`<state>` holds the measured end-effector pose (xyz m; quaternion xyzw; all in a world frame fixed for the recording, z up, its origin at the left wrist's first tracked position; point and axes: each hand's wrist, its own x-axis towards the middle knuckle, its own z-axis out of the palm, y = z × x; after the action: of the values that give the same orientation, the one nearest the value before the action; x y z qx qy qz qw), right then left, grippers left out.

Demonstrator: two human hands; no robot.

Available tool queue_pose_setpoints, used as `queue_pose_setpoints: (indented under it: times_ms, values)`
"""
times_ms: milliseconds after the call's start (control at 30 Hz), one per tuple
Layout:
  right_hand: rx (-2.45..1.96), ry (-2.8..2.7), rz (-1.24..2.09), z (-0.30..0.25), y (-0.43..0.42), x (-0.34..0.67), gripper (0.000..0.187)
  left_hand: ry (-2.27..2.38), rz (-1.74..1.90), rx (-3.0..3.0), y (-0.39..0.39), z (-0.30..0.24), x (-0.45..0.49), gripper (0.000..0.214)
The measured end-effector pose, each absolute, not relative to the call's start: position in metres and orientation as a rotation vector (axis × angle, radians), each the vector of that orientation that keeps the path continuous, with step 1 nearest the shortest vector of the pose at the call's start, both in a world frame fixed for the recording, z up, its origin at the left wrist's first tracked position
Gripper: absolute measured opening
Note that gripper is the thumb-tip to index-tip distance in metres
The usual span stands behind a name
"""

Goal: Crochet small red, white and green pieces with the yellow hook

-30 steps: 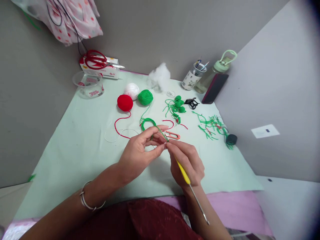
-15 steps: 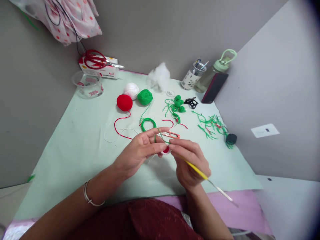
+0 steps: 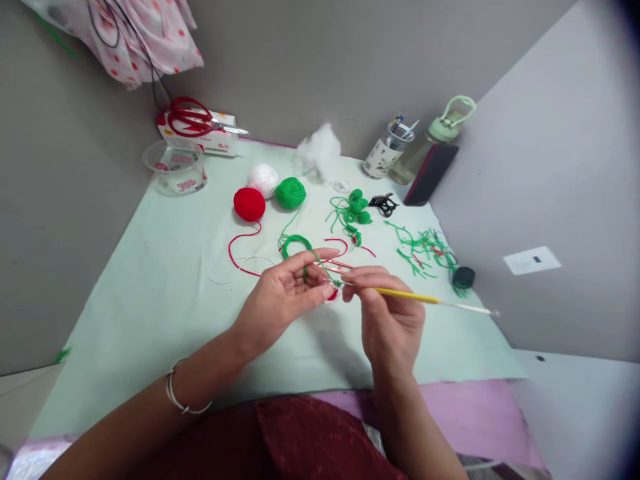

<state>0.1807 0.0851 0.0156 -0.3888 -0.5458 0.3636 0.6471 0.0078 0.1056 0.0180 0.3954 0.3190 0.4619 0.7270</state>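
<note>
Pinched between thumb and fingers of my left hand (image 3: 287,293) is a small crochet piece (image 3: 333,292) in red, white and green. Green yarn (image 3: 306,270) runs over the fingers of that hand. My right hand (image 3: 390,313) grips a crochet hook (image 3: 407,295) by its yellow handle, its tip at the green edge of the piece. The back end of the hook points right. Behind the fingers lies a loose coil of green yarn (image 3: 295,240), leading to a green yarn ball (image 3: 291,193). Partly hidden behind my hands is a pair of orange-handled snips (image 3: 334,265).
Red (image 3: 249,204) and white (image 3: 263,180) yarn balls sit at the back left, near a clear tub (image 3: 177,177) and red-handled scissors (image 3: 190,119). White stuffing (image 3: 320,153), green crocheted bits (image 3: 357,207), yarn scraps (image 3: 425,250), a pen cup (image 3: 386,152), bottle (image 3: 425,143) and phone (image 3: 431,175) are beyond.
The crochet hook has swung from slanting down to nearly level, its back end rising to the right. My right hand has turned with it; my left hand still pinches the crochet piece.
</note>
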Motion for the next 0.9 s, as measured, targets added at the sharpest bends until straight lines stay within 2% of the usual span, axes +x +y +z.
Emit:
queue_pose_setpoints:
  times_ms: [133,267,333,467,567,767,900]
  values:
    - [-0.975,-1.402,0.604,0.009,0.082,0.171,0.021,0.702,1.037,0.803,0.104,0.014,0.014,0.042]
    - [-1.0,-1.593,0.158,-0.004,0.08,0.164,0.036,0.707,1.042,0.65,0.104,0.011,0.017,0.044]
    - [-0.972,-1.629,0.088,-0.006,0.082,0.166,0.037,0.676,0.973,0.571,0.106,0.01,0.015,0.04]
    - [-0.988,-1.352,0.548,0.005,0.089,0.175,0.02,0.667,0.932,0.505,0.113,0.013,0.008,0.024]
    - [-0.925,-1.201,0.786,0.01,0.092,0.177,0.012,0.681,0.966,0.587,0.112,0.015,0.007,0.023]
    - [-0.941,-1.239,0.874,0.004,0.092,0.171,0.01,0.729,0.998,0.775,0.104,0.014,0.01,0.037]
    - [-0.907,-1.198,0.92,0.003,0.095,0.174,0.011,0.776,1.023,0.822,0.104,0.014,0.008,0.039]
